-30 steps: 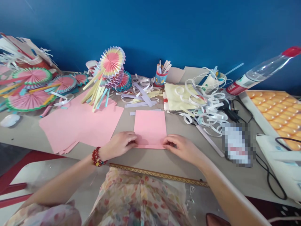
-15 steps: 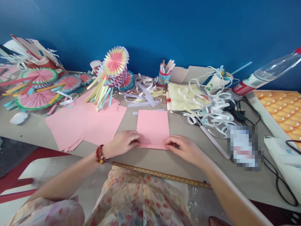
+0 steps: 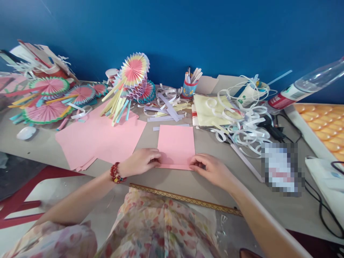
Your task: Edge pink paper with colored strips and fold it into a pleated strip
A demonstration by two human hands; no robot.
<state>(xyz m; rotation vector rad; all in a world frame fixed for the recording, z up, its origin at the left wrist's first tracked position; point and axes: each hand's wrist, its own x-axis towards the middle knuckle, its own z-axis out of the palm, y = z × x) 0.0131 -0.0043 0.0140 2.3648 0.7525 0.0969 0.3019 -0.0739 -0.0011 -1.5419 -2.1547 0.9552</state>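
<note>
The viewpoint has turned leftward, carrying the rectangular pink paper sheet [image 3: 176,145], left hand [image 3: 139,162] and right hand [image 3: 213,169] farther right in frame. The clear plastic bottle [image 3: 307,85] is now cut at its cap end; a dark elongated object [image 3: 11,60] has entered at upper left.

"Where is there room to reach?"
"Along the bare grey tabletop [image 3: 169,181] in front of the rectangular pink paper sheet [image 3: 176,143], or up the gap just right of it."
"And the obstacles?"
"Farther right, tangled white paper strips [image 3: 249,135], then a clear plastic bottle with a red label [image 3: 286,98]; back left, a raised pink-and-yellow pleated paper rosette [image 3: 134,70] (the large pink paper sheets [image 3: 99,141] before it lie flat)."
</note>
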